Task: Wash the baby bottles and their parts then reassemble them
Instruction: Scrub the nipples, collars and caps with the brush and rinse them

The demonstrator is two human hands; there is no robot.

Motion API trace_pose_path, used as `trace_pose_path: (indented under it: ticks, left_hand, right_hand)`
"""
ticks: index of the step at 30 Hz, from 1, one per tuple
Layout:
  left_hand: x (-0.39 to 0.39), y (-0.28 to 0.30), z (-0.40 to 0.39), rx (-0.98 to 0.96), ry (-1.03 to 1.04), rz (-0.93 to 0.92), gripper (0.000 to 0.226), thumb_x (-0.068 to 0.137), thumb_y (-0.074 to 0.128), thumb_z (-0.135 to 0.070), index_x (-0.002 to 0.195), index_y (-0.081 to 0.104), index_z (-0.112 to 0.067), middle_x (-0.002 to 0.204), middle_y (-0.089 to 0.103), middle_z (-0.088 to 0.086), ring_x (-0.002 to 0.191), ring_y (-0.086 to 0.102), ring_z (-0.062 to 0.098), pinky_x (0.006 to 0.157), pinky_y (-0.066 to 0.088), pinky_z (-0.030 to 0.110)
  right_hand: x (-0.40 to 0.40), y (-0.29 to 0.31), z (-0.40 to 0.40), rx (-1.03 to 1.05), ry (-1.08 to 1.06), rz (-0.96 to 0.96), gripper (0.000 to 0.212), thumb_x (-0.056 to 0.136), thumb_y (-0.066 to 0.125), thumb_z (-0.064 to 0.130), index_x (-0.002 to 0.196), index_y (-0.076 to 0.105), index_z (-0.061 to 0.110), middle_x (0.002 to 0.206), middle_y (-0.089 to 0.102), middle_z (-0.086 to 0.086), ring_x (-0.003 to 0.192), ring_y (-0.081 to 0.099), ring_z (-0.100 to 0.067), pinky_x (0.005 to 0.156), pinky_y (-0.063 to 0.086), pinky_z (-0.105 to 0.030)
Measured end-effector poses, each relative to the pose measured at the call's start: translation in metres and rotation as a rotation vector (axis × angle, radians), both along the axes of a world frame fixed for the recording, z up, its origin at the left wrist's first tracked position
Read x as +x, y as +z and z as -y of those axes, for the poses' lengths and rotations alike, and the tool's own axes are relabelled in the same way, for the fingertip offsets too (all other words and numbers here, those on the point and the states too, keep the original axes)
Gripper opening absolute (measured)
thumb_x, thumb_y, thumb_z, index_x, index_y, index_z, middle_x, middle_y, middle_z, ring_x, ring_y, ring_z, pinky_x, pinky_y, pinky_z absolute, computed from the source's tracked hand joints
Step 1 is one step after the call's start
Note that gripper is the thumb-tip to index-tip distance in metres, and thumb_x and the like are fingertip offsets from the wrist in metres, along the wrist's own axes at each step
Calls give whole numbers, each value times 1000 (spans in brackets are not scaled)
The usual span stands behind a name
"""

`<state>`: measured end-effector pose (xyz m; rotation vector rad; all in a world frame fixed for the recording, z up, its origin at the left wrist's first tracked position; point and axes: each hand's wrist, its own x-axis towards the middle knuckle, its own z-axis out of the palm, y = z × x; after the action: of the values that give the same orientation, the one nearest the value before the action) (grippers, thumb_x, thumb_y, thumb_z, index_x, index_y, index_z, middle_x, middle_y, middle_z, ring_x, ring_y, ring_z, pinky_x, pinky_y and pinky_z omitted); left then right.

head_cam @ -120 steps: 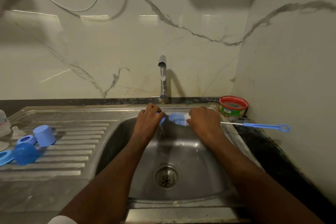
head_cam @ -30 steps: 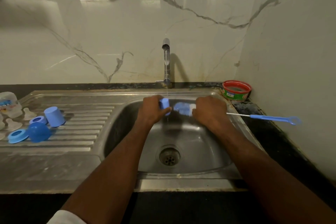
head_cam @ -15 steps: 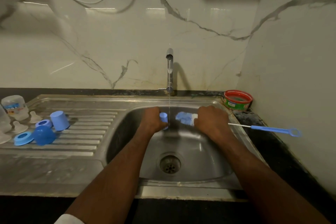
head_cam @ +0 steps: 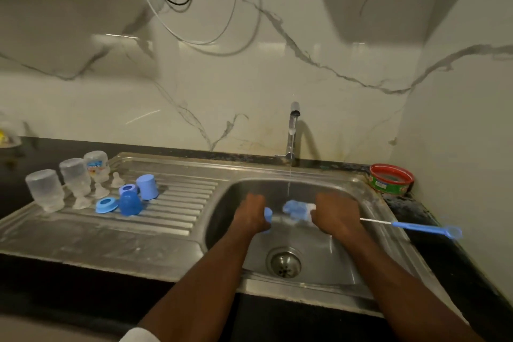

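Hands unmoved under tap: left hand (head_cam: pixel 251 215) grips blue cap (head_cam: pixel 268 215); right hand (head_cam: pixel 337 215) clenches bottle brush (head_cam: pixel 297 209).

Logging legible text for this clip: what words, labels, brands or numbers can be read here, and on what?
Nothing can be read.
Clear plastic baby bottle upside down on the steel drainboard: coloured print, too blurred.
Round red-rimmed green tub beside the sink: label too small and blurred.

A pale blue cap (head_cam: pixel 268 215) is showing in the left hand (head_cam: pixel 249 215), at nine o'clock from a blue-and-white brush head (head_cam: pixel 298 209). Grey veins are running through the cream marble wall (head_cam: pixel 249 86). At three o'clock a red-rimmed green tub (head_cam: pixel 390 179) is sitting. The steel sink (head_cam: pixel 319 266) is gleaming silver.
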<state>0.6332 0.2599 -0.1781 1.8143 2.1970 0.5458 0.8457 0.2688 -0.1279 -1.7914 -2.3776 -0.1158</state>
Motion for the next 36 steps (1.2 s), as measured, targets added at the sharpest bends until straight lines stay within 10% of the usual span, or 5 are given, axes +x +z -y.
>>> trace_pose_path:
  ticks: [4,12,36]
  left_hand:
    - [5,6,-7,197,50,131,52,78,84,-26,120,58,-10,121,60,8,111,62,24,83,48,26]
    - [-18,9,-6,260,82,233,43,72,86,-30,107,68,-13,109,69,10,103,67,26,88,53,32]
    - [-246,99,28,82,369,-372,52,75,80,-41,119,61,-20,116,62,6,113,59,29,81,47,37]
  right_hand:
    - [2,11,-2,159,-68,-12,23,95,55,43,112,62,29,110,68,0,97,67,-20,71,44,-31]
    - [1,8,-13,227,2,-102,28,100,50,48,116,61,29,108,70,0,96,66,-20,70,42,-32]
    - [-229,43,6,-9,292,-304,29,95,52,40,115,63,23,120,67,-5,111,64,-29,76,40,-32]
